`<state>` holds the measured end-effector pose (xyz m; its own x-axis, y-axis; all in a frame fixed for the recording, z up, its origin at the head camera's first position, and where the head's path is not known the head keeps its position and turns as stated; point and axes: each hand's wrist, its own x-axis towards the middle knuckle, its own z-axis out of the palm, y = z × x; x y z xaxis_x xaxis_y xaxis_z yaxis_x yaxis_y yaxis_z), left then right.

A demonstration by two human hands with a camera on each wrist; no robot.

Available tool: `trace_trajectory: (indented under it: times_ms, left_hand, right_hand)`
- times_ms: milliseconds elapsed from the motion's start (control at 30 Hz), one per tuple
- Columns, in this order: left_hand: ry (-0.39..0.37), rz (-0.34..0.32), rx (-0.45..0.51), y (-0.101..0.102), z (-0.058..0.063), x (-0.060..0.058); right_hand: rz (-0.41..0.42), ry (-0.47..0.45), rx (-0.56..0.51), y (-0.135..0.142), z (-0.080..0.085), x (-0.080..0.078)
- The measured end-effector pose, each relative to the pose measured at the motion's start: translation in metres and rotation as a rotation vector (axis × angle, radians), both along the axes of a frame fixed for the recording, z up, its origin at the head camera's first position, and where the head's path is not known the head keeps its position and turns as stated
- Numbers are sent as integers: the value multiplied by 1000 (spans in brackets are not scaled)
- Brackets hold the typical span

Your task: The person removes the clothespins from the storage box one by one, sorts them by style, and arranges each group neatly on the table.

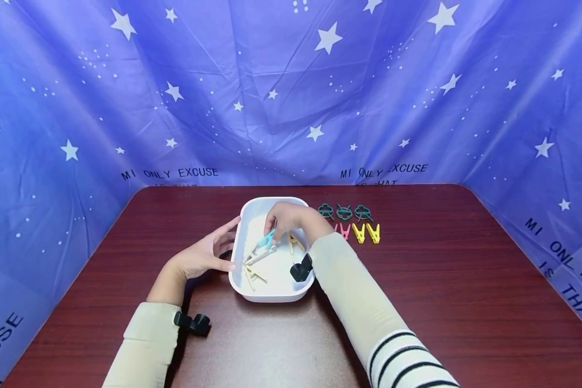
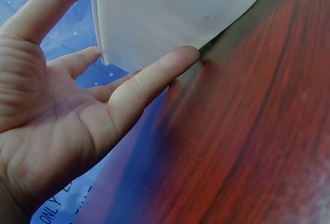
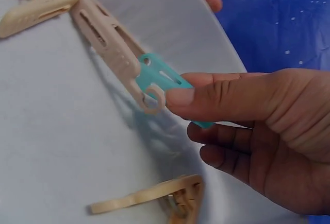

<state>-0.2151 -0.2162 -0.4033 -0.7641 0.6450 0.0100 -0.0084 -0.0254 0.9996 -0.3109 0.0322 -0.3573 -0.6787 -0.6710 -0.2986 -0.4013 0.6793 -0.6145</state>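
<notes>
A white plastic basin (image 1: 271,297) stands on the table with several clothespins inside. My right hand (image 1: 291,218) reaches into it and pinches a light blue clothespin (image 3: 164,75) between thumb and fingers. Overlapping the blue one is a pale pinkish clothespin (image 3: 105,41). A cream clothespin (image 1: 254,276) lies by the basin's left wall, and another cream clothespin (image 1: 295,243) lies on the right. My left hand (image 1: 205,254) rests spread against the basin's left side, with straight fingertips at the outer wall and rim; the left wrist view shows its open palm.
Right of the basin, three green clover-shaped clips (image 1: 344,212) stand in a row. Nearer me are pink clothespins (image 1: 344,231), partly hidden by my right sleeve, and two yellow clothespins (image 1: 366,233). A starry blue curtain (image 1: 291,108) hangs behind the reddish-brown table (image 1: 465,280).
</notes>
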Motion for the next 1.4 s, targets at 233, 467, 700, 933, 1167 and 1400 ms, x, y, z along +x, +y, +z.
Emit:
trace_trajectory:
  times_ms: [233,467,700,933,1167,1400]
  left_hand:
    - [8,-1,0,0,-1,-1]
    - [6,0,1,0,-2,-1]
    - [17,13,-10,-1,-2,0]
    - [23,14,-10,-1,-3,-1]
    - [24,16,-14,0,-3,-1]
    - [31,16,-14,-1,-4,-1]
  right_hand:
    - [-16,51,-42,6,11,0]
    - [-13,138,-102,16,16,3]
    - [-32,227,-190,26,20,11]
    - [-72,209,-263,35,25,17]
    - [-105,203,-294,42,24,22]
    - [-130,229,-286,46,24,28]
